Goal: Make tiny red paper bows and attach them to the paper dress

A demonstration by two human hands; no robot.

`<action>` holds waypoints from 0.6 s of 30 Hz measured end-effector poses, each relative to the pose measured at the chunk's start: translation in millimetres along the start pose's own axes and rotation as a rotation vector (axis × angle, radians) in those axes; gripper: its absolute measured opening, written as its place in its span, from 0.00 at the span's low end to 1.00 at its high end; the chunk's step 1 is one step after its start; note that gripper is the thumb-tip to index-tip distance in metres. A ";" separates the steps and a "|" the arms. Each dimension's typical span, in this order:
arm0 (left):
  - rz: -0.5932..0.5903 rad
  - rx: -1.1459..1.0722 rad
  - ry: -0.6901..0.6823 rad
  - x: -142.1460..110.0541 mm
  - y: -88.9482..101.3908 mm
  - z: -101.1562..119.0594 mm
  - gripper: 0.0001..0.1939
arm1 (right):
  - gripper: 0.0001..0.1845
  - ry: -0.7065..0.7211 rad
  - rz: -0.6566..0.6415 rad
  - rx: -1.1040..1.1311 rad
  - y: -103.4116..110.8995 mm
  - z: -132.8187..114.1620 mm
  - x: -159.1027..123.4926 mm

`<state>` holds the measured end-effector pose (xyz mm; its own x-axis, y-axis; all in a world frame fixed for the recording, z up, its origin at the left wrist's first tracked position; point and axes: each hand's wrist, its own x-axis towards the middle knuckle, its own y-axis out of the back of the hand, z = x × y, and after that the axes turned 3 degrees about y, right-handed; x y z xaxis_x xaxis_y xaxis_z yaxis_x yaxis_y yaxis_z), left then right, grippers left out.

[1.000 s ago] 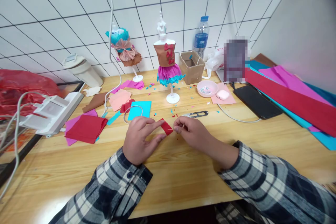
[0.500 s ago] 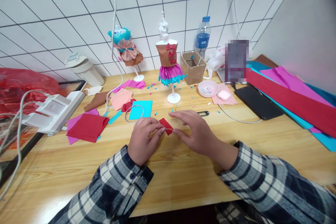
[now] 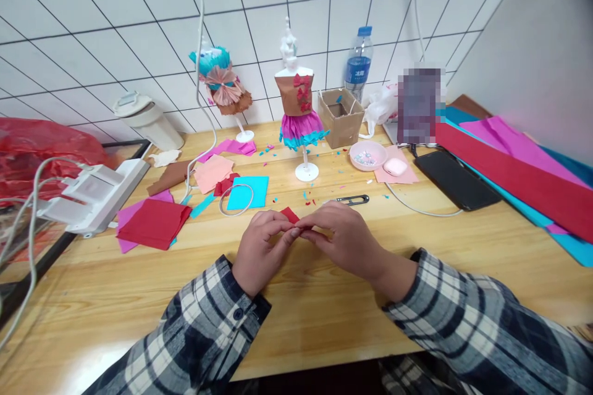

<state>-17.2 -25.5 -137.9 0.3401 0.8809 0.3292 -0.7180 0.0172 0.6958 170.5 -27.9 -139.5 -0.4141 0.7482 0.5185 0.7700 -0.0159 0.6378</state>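
A small piece of red crepe paper [image 3: 290,215] is pinched between my two hands above the wooden table. My left hand [image 3: 265,248] grips its near edge with thumb and forefinger. On the other side, my right hand [image 3: 345,241] pinches the same edge, fingertips touching those of the left; much of the paper is hidden behind them. Just beyond the right hand lie black thread snips [image 3: 356,200]. Behind stands a white mini dress form [image 3: 306,171] wearing a brown paper top with red bows [image 3: 302,94] and a magenta skirt edged in blue [image 3: 301,129].
Stacked red squares [image 3: 155,225], a blue square [image 3: 252,191] and a wire ring [image 3: 237,200] lie left. A second dressed form [image 3: 227,86], cardboard box [image 3: 340,120], pink bowl [image 3: 368,156], water bottle [image 3: 359,65] and black phone [image 3: 456,179] stand or lie farther back. A power strip [image 3: 104,197] is left.
My right hand has moved left and its fingers have closed onto the red paper, meeting my left fingertips. Red scraps and more of the snips now show behind it.
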 end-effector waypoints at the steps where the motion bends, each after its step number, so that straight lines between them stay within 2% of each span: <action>1: 0.005 0.010 0.000 0.1 0.2 -0.8 0.08 | 0.06 -0.002 0.001 -0.005 1.2 1.1 0.6; 4: 0.033 0.071 0.003 1.2 3.7 -3.3 0.08 | 0.06 -0.024 0.026 -0.041 13.8 10.9 3.3; 6: 0.022 0.118 -0.024 1.6 6.4 -3.2 0.07 | 0.09 -0.105 0.042 -0.124 28.5 23.5 4.7; 8: -0.051 0.152 -0.081 1.2 6.3 -0.6 0.06 | 0.05 -0.174 -0.034 -0.265 43.4 38.4 4.6; 10: -0.154 0.196 -0.148 0.4 1.1 4.4 0.08 | 0.04 -0.179 -0.139 -0.364 53.2 51.7 2.7; 14: -0.275 0.339 -0.254 2.7 -20.8 15.7 0.06 | 0.06 -0.168 -0.212 -0.434 54.1 63.3 -1.3; 18: -0.269 0.402 -0.201 12.7 -35.3 20.4 0.08 | 0.08 -0.162 -0.257 -0.407 49.3 61.5 -1.9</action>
<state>24.9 -24.6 -145.3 0.6186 0.7613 0.1940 -0.3130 0.0123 0.9497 239.1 10.7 -144.1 -0.4601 0.8545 0.2411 0.3880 -0.0508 0.9203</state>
